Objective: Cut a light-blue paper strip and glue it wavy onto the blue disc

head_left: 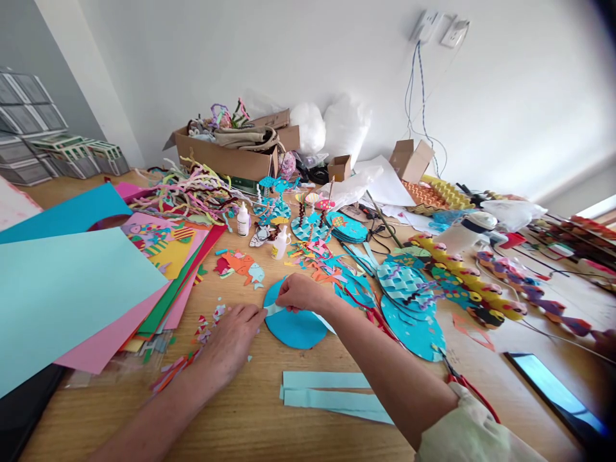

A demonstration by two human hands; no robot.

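Note:
A blue paper disc (294, 327) lies flat on the wooden table (250, 417) in front of me. A pale blue paper strip (275, 310) runs across its left edge. My left hand (231, 343) pinches the left end of that strip beside the disc. My right hand (301, 294) rests on the disc's top with its fingers closed on the same strip. More pale blue strips (332, 396) lie in a loose stack just below the disc, near the table's front.
Large coloured paper sheets (72, 282) overlap at the left. Two glue bottles (243, 220) stand behind the disc. Finished blue woven discs (409, 301) and paper fish lie right. Red-handled scissors (469, 385) and a phone (553, 388) sit front right. A cardboard box (226, 157) stands at the back.

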